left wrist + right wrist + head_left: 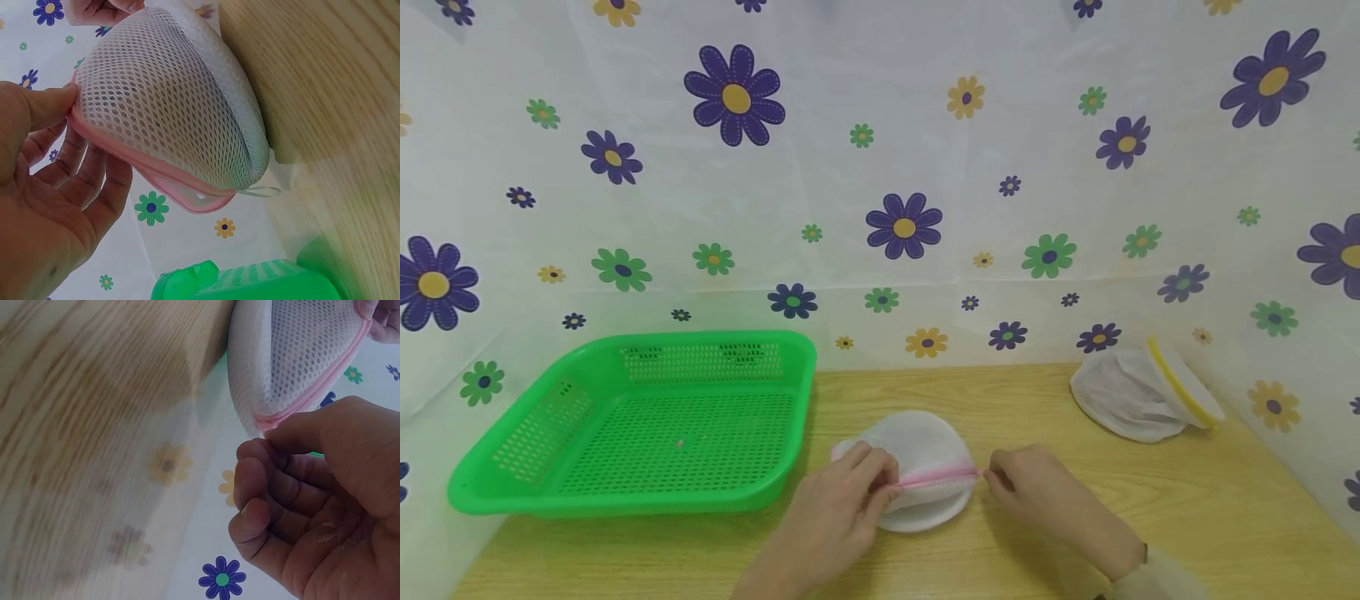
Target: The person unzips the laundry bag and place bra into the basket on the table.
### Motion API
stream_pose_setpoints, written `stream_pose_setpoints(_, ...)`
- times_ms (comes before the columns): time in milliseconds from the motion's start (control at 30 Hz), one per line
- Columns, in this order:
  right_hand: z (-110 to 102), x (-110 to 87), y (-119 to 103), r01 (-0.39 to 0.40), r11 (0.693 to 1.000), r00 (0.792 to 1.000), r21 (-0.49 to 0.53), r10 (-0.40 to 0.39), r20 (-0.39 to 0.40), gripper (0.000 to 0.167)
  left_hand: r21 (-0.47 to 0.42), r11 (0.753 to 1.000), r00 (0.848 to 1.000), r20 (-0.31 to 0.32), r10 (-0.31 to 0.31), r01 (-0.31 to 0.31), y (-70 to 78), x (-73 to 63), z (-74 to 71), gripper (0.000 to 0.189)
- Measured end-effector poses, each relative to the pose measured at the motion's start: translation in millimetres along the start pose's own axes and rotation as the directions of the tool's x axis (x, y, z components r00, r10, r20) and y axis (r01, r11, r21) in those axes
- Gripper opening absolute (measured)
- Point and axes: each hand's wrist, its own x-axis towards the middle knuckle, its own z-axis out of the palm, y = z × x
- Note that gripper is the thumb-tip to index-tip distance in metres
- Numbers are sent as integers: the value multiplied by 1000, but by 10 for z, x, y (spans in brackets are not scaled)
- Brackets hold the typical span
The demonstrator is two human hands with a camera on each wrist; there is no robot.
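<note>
A white mesh laundry bag (917, 442) with a pink zipper (936, 477) lies on the wooden table, between my two hands. My left hand (850, 500) pinches the zipper edge near its middle; in the left wrist view the thumb and fingers (53, 103) grip the pink trim. My right hand (1037, 487) pinches the zipper's right end. In the right wrist view, my right thumb and index finger (275, 439) meet at the bag's pink corner, the other fingers curled. A small white loop (259, 191) sticks out at the zipper's other end.
A green plastic basket (625, 502) with perforated sides stands at the left of the table (1015, 400). At the back right lies a white mesh bag (1120, 392) with a yellow-rimmed round end. A flowered curtain (850, 183) hangs behind and along the sides.
</note>
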Motion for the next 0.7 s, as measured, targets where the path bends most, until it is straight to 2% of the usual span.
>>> stream_pose_setpoints(133,13,12,14,12,1000,999,-27,-11,34,19,-24,1000,1000,27,-14,14,20,14,7,14)
stream_pose_setpoints(200,9,15,27,-7,1000,999,-6,8,50,20,-68,996,997,50,-53,56,27,16,-9,13)
stream_pose_setpoints(300,5,2,65,-70,997,995,40,67,75,19,-123,986,991,86,-107,117,9,20,-72,10)
stream_pose_setpoints(400,-6,-27,106,-144,987,987,75,137,90,13,-104,980,978,142,-152,167,-35,19,-168,18)
stream_pose_setpoints(467,-13,-37,121,-162,983,985,82,156,76,8,-61,985,972,179,-150,163,-77,12,-219,27)
stream_pose_setpoints(567,-37,-31,98,-149,985,988,82,147,39,5,1,991,968,212,-132,135,-137,-3,-247,33)
stream_pose_setpoints(700,-63,-31,14,-72,993,997,94,75,-29,8,19,997,980,185,-79,77,-192,5,-195,16)
